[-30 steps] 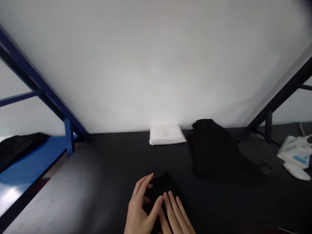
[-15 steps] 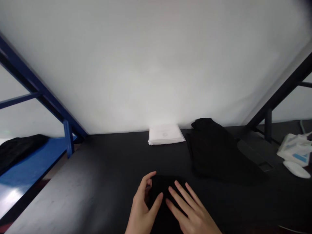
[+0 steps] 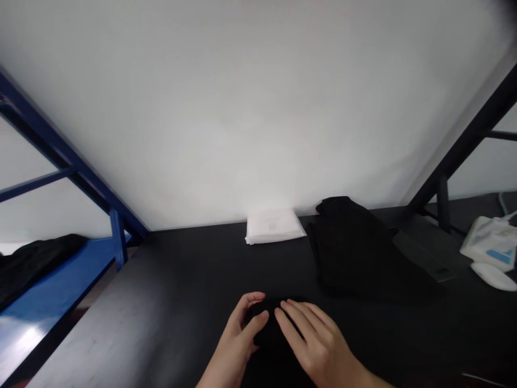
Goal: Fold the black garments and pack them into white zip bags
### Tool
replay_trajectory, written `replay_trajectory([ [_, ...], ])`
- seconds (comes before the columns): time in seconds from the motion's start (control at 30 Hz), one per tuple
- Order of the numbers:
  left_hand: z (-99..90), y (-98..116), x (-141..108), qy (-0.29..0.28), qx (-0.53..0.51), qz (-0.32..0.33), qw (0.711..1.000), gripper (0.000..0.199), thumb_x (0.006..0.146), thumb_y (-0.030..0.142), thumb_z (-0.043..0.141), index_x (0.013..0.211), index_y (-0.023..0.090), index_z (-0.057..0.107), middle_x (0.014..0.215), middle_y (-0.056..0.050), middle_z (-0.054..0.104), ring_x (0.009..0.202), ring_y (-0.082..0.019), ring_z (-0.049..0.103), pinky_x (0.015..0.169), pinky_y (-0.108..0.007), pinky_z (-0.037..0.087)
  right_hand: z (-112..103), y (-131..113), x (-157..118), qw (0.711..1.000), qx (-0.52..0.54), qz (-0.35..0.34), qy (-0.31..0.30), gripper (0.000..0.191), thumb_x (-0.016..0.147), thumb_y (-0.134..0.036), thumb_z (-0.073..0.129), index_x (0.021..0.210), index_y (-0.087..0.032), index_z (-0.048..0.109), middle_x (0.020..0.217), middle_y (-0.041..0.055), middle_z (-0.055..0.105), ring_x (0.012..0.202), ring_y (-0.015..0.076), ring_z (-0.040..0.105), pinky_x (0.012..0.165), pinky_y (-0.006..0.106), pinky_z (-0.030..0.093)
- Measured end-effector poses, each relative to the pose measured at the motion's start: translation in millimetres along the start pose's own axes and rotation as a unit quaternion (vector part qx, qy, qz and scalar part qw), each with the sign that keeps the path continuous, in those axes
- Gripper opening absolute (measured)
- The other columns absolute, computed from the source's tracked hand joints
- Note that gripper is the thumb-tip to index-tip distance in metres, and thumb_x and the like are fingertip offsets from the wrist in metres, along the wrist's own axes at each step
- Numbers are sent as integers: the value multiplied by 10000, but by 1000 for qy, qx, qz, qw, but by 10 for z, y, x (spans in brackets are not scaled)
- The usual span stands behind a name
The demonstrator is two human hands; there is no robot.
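Between my hands, at the near middle of the table, lies a dark bundle that looks like folded black cloth; its outline is hard to make out against the black tabletop. My left hand grips its left side, thumb on top and fingers curled around the far edge. Flat across the right part of the bundle rests my right hand, its fingers stretched out and close together. A larger folded black garment lies to the right, apart from both hands.
A stack of white plastic packets sits against the wall at the back of the black table. On the right are a white mouse and a white box. Blue metal framing stands left, beside a blue surface with dark cloth.
My right hand's fingers have drawn together and moved slightly toward the far edge of the cloth. My left thumb and fingers have closed more around its left side. The view has tilted slightly.
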State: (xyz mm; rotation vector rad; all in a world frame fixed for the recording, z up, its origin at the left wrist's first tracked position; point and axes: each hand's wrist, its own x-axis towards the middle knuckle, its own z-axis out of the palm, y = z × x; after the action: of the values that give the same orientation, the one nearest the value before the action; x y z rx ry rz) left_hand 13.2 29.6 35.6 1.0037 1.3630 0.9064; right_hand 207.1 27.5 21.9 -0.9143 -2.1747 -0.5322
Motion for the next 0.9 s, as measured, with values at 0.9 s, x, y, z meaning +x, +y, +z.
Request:
replay_trajectory([
  [0.9, 0, 739, 1217, -25, 715, 345, 608, 214, 991, 53, 528, 907, 163, 692, 900, -99, 701, 910, -247, 715, 805, -344, 562, -111, 202, -289, 999, 6, -37, 2, 366, 970, 3, 414, 1015, -115, 758, 1004, 113, 806, 1017, 189, 749, 912, 279, 580],
])
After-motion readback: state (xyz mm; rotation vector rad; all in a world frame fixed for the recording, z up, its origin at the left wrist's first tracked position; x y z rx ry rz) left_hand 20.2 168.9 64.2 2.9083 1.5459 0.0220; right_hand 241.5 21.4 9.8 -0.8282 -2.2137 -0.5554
